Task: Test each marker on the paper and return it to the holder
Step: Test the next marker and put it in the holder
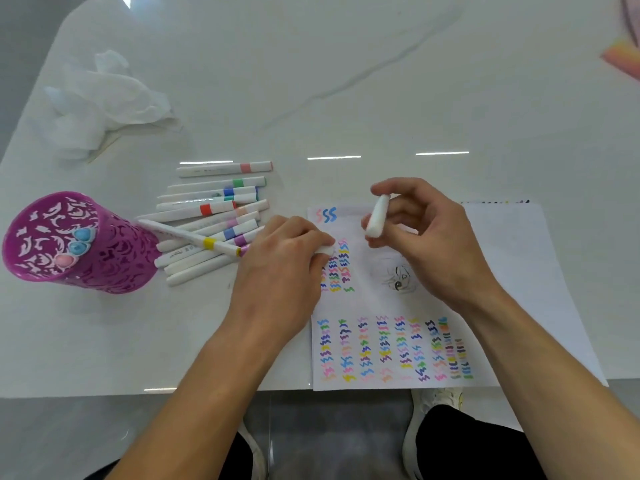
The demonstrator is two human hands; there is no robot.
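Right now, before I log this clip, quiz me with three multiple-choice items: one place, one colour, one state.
1. The loose markers lie: A between holder and paper; B in the person's lap; C under the paper.
2. The holder is: A green; B magenta; C black.
3. The right hand is: A flat, empty; B a bare fist; C pinching a white marker piece.
A: pile sits right of holder, left of paper. B: its cut-out wall is magenta. C: fingers curl round the piece.
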